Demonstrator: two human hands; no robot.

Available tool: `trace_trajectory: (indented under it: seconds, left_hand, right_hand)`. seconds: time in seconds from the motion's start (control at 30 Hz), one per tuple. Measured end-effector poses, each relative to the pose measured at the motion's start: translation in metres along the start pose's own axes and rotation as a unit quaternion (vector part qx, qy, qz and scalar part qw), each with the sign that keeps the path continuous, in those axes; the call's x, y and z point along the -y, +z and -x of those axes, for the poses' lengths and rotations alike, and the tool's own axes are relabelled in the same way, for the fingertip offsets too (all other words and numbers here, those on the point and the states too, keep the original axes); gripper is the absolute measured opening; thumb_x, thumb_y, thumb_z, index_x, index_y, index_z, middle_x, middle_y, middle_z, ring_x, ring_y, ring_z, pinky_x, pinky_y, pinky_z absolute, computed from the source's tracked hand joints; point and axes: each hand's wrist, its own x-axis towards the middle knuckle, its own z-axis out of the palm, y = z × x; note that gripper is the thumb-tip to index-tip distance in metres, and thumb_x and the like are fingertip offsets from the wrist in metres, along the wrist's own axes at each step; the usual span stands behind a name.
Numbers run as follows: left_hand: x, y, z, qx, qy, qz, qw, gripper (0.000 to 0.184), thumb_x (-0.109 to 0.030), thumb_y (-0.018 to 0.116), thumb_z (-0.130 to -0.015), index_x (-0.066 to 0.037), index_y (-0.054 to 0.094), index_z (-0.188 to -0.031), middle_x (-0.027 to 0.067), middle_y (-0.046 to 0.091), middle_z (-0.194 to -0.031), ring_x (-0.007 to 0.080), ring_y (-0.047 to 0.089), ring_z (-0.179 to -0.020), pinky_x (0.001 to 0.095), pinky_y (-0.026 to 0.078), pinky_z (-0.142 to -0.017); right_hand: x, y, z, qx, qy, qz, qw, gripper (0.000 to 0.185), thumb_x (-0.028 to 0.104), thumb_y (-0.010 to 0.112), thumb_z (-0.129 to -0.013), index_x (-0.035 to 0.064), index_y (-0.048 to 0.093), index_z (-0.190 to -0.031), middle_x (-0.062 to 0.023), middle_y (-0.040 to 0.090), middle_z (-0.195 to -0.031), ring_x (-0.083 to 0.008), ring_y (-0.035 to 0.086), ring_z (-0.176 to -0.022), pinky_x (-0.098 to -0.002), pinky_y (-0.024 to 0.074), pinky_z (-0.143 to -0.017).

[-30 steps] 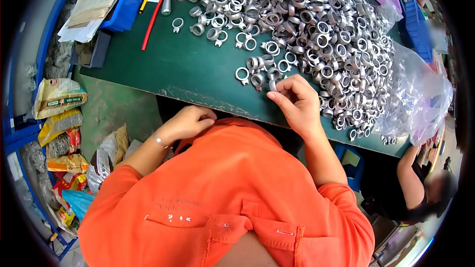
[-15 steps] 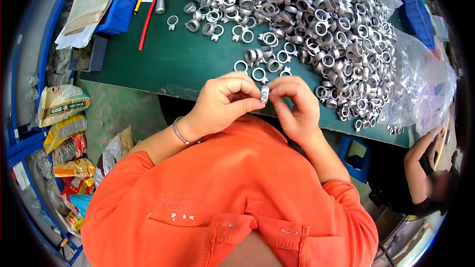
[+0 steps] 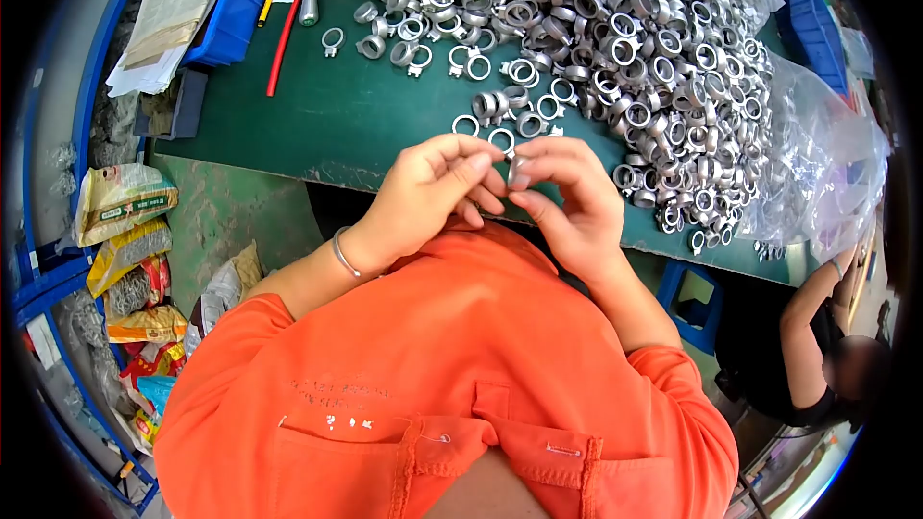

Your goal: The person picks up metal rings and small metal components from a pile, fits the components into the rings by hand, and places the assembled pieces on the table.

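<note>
Between the fingertips of my right hand [image 3: 574, 197] is a small metal ring [image 3: 517, 171], seen edge-on and partly hidden by the fingers. My left hand [image 3: 433, 183] is just left of it, fingers curled, thumb near the index fingertip; whether it holds or touches anything is too small to tell. Both hands are over the front edge of the green table [image 3: 317, 125]. Just beyond them lie a few loose rings [image 3: 501, 141], and a large pile of metal rings [image 3: 615, 48] covers the table behind and to the right.
Left on the table are a red stick [image 3: 286, 43], a metal tool [image 3: 309, 0] and a blue bin [image 3: 236, 14] with papers. Plastic bags [image 3: 817, 163] hang at the right edge, near a person in black [image 3: 769, 356]. Sacks [image 3: 125, 202] stand at left.
My left hand has come up from the table edge beside my right hand. The ring was picked up from the loose ones and brought nearer me; its face now is turned and more covered.
</note>
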Motion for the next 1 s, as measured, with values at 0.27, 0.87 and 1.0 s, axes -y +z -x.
trace_trajectory:
  seconds: [0.27, 0.87, 1.0]
  left_hand:
    - [0.005, -0.019, -0.003, 0.042, -0.145, 0.113, 0.982, 0.016, -0.019, 0.048, -0.091, -0.003, 0.053, -0.090, 0.0006, 0.048, -0.071, 0.0057, 0.042, -0.055, 0.0171, 0.031, -0.041]
    - [0.000, -0.008, -0.001, -0.007, 0.159, -0.167, 0.973, 0.007, -0.002, 0.063, -0.079, 0.000, 0.061, -0.085, 0.0022, 0.057, -0.082, 0.0076, 0.051, -0.070, 0.0190, 0.040, -0.057]
    - [-0.001, -0.006, 0.001, -0.007, 0.267, -0.252, 0.930, 0.010, 0.002, 0.066, -0.074, 0.000, 0.062, -0.083, 0.0040, 0.059, -0.082, 0.0102, 0.053, -0.074, 0.0202, 0.042, -0.064]
  right_hand:
    - [-0.008, -0.006, -0.015, -0.006, -0.082, 0.302, 0.950, 0.019, -0.002, 0.066, -0.065, 0.0042, 0.063, -0.083, -0.0063, 0.053, -0.077, -0.0254, 0.051, -0.070, -0.0320, 0.0420, -0.061]
    - [-0.009, 0.003, -0.009, 0.013, -0.028, 0.073, 0.997, 0.009, -0.006, 0.058, -0.077, 0.0006, 0.056, -0.083, -0.0077, 0.060, -0.083, -0.0148, 0.057, -0.076, -0.0260, 0.0451, -0.065]
    - [-0.006, 0.002, -0.001, -0.008, 0.222, -0.198, 0.955, 0.019, -0.002, 0.055, -0.084, 0.0014, 0.048, -0.100, -0.0081, 0.059, -0.091, -0.0138, 0.058, -0.084, -0.0254, 0.0478, -0.071]
